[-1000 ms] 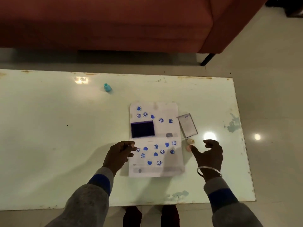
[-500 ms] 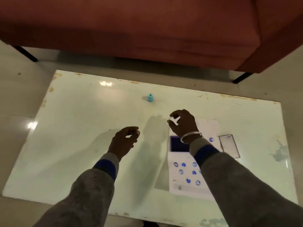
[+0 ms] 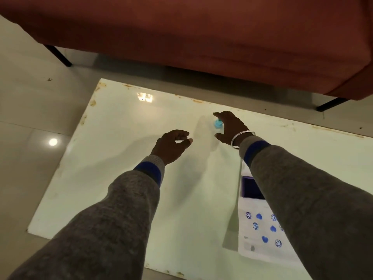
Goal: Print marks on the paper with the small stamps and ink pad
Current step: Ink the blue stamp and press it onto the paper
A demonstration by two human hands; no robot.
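Note:
A small light-blue stamp (image 3: 218, 123) stands near the far edge of the white table (image 3: 121, 188). My right hand (image 3: 230, 128) is stretched out over it, forefinger and thumb spread on either side, and the palm hides part of the stamp. I cannot see the fingers closed on it. My left hand (image 3: 172, 145) hovers to the left with loosely curled fingers and holds nothing. The white paper (image 3: 260, 249) with blue smiley and heart prints lies at the lower right, under my right sleeve. The dark blue ink pad (image 3: 251, 187) rests on the paper.
A red-brown sofa (image 3: 201, 37) runs along the far side of the table, with black legs (image 3: 60, 56) on the pale floor. The table's rim shows rust spots. A lamp glare sits on the table top (image 3: 144, 97).
My right hand has moved from above the paper forward and left to the blue stamp. The view has swung left, so the paper now lies at the right edge. My left hand stays hovering.

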